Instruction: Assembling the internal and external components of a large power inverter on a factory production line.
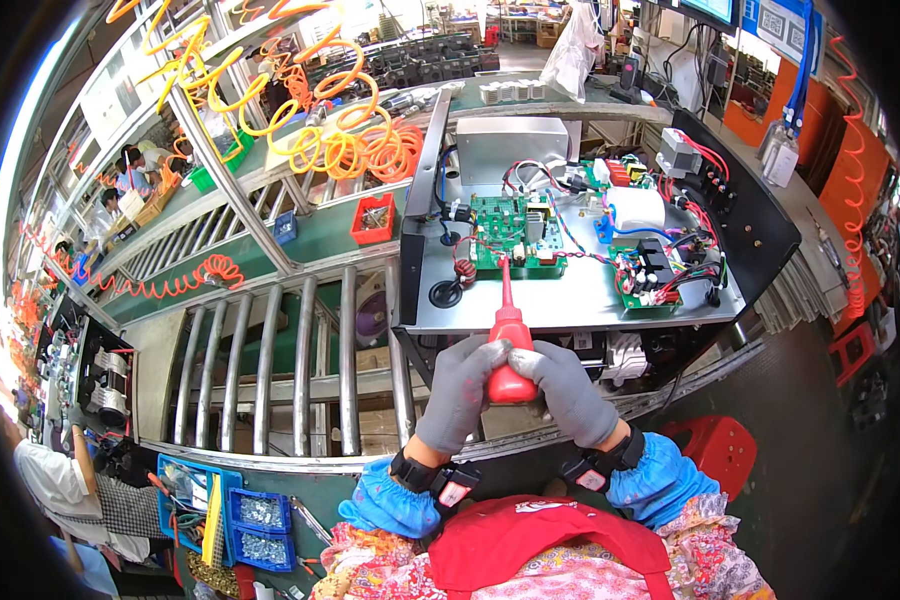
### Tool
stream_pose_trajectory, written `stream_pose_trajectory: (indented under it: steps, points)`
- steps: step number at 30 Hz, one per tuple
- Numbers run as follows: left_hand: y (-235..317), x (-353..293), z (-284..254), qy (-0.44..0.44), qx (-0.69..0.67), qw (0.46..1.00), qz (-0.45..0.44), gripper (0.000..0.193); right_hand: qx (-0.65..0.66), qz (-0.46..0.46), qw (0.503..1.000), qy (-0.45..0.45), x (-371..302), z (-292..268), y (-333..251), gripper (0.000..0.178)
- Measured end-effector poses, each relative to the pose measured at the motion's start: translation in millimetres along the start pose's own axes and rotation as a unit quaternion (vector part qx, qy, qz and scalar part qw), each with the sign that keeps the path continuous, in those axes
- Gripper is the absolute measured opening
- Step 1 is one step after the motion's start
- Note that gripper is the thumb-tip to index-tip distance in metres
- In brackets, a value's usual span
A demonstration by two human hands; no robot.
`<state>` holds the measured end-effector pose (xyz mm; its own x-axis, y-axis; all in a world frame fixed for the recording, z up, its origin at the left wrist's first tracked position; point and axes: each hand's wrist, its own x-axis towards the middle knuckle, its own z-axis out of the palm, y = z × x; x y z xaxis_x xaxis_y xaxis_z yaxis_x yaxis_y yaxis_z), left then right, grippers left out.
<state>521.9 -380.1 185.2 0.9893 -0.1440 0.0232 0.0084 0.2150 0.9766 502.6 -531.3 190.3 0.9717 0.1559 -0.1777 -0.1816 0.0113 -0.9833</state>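
Observation:
Both my hands, in grey gloves, are closed round a red squeeze bottle (510,345) with a long thin nozzle. My left hand (460,390) grips its left side and my right hand (568,390) its right side, thumbs near the upper part. The nozzle points away from me, its tip over the near edge of a green circuit board (510,228); whether it touches cannot be made out. The board sits inside an open metal chassis (580,312) with wires, a white cylindrical part (635,210) and another small green board (650,288) to the right.
A roller conveyor (265,370) runs left of the chassis. Beyond it stands a red bin (373,218) of small parts. Blue trays (260,510) of hardware lie at lower left, near another person (65,480). Coiled orange hoses (350,140) hang overhead; a red stool (715,450) stands right.

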Motion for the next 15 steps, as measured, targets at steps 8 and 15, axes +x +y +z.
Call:
stream_pose_trajectory:
  steps: [8, 15]
  points:
    - [8, -8, -7, 0.012, 0.054, 0.997, -0.059, 0.032, 0.041, 0.012, 0.999, -0.034, 0, 3, -2, 0.031]
    - [12, -7, -1, 0.008, 0.063, 0.994, -0.088, 0.031, 0.041, 0.009, 0.999, -0.007, -2, 0, -1, 0.03]
